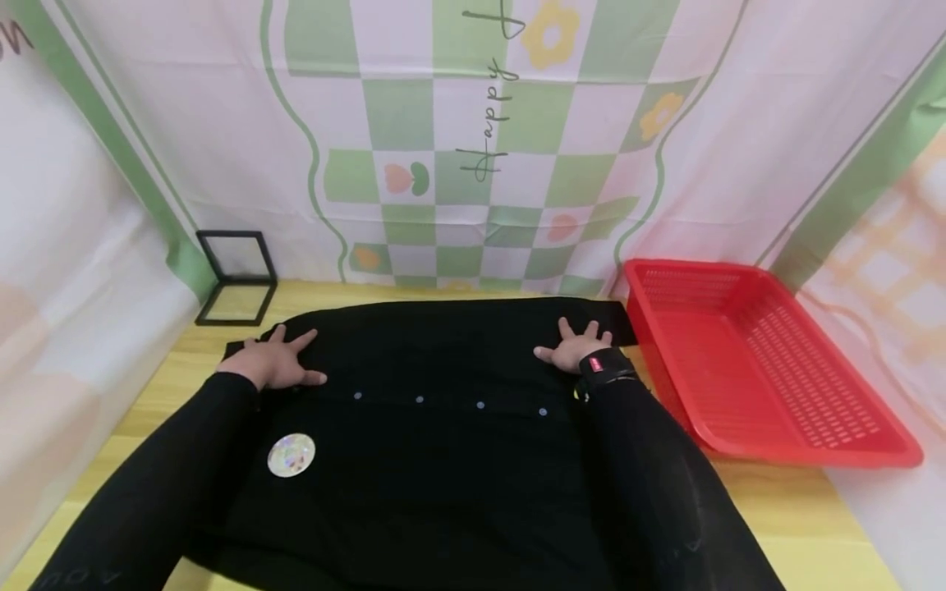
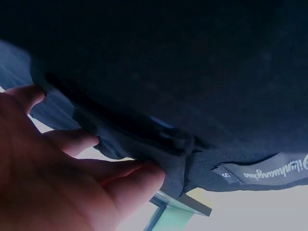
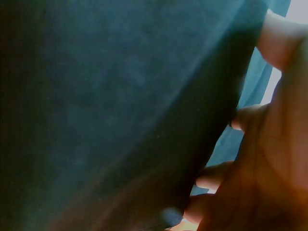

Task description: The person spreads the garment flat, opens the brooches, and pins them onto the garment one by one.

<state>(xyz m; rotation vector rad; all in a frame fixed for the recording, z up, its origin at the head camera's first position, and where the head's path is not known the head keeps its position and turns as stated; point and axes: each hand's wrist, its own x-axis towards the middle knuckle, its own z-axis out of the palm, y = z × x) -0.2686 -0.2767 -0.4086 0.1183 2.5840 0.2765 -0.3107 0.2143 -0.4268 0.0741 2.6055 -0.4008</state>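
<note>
A black button-up shirt [image 1: 443, 476] lies spread over the table, a row of pale buttons [image 1: 419, 400] running across it. My left hand [image 1: 268, 363] rests on its upper left part with the fingers spread. In the left wrist view the fingers [image 2: 127, 185] lie against dark cloth near the neckline, where a brand label [image 2: 264, 171] shows. On the shirt's upper right part rests my right hand [image 1: 576, 349], fingers also spread. The right wrist view shows its fingertips [image 3: 214, 175] against the dark cloth; the shirt's lower edge is cut off by the frame.
A red plastic basket [image 1: 727, 386] stands at the right, beside the shirt. At the back left is a black-framed folding stand [image 1: 236, 302]. A shiny round disc [image 1: 291, 455] lies on the shirt's left side. Patterned curtains [image 1: 473, 164] enclose the wooden table [image 1: 798, 509].
</note>
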